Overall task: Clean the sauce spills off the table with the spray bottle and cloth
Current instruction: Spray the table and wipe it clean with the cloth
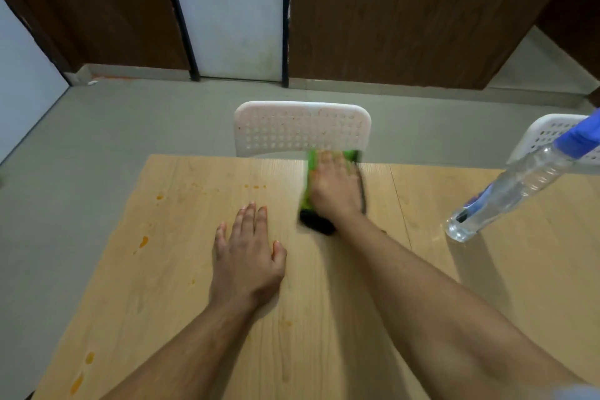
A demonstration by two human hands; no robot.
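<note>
white chair (302, 128) behind table (324, 286); spray bottle (506, 191) right, orange spills (143, 241) left

Open wooden surface, obstacles sitting at the far and right edges

The pale wood-grain surface (181, 269) is lying open across its left and near parts; the clear plastic spray bottle with a blue top (506, 191) is standing at the right, and the white perforated plastic chair back (302, 128) is rising just beyond the far edge.

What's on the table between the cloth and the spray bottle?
Nothing but bare table. The head view shows only plain wood between the green cloth and the spray bottle.
</note>
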